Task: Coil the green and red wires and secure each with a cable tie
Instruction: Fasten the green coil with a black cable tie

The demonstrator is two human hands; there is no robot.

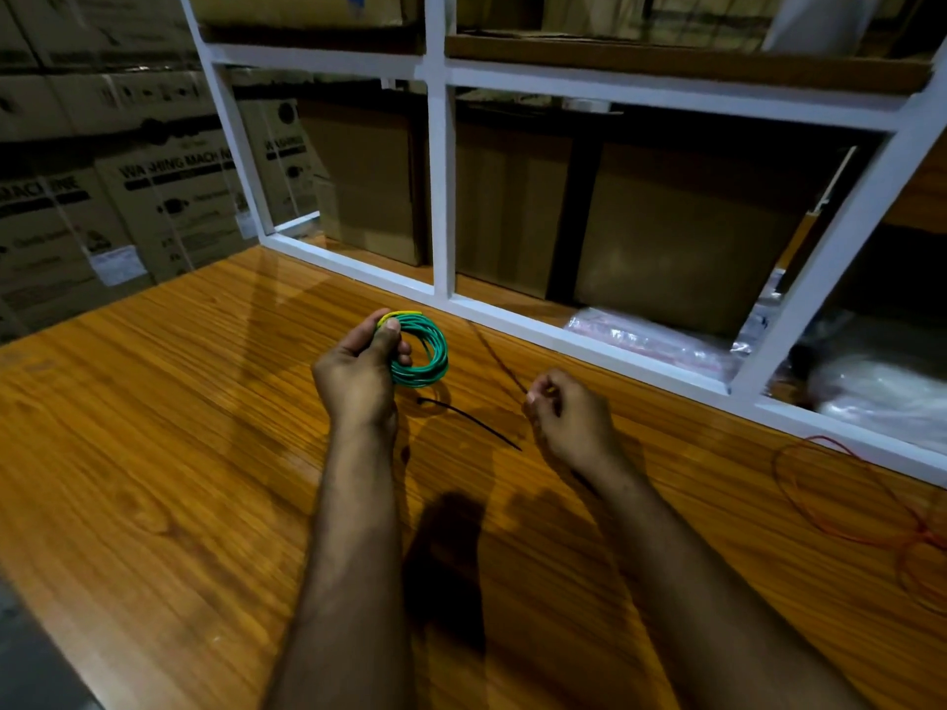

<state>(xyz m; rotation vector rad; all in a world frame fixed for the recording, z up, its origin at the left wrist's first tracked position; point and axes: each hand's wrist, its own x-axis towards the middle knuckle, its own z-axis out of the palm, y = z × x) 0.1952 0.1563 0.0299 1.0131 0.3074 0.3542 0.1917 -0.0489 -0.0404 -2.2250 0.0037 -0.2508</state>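
My left hand [358, 371] grips the green wire [428, 356], wound into a small coil with a yellow-striped end at its top, and holds it just above the wooden table [179, 427]. A black cable tie [469, 421] lies flat on the table between my hands. My right hand [563, 417] is curled and pinches a thin dark strand [494, 353] that runs up and left towards the shelf frame; whether it is a tie or a wire is unclear. The red wire [840, 497] lies in loose loops at the table's right edge.
A white shelf frame [443, 197] stands along the table's far side, with cardboard boxes [681, 238] and plastic bags [651, 343] behind it. Stacked cartons [102, 207] fill the left background.
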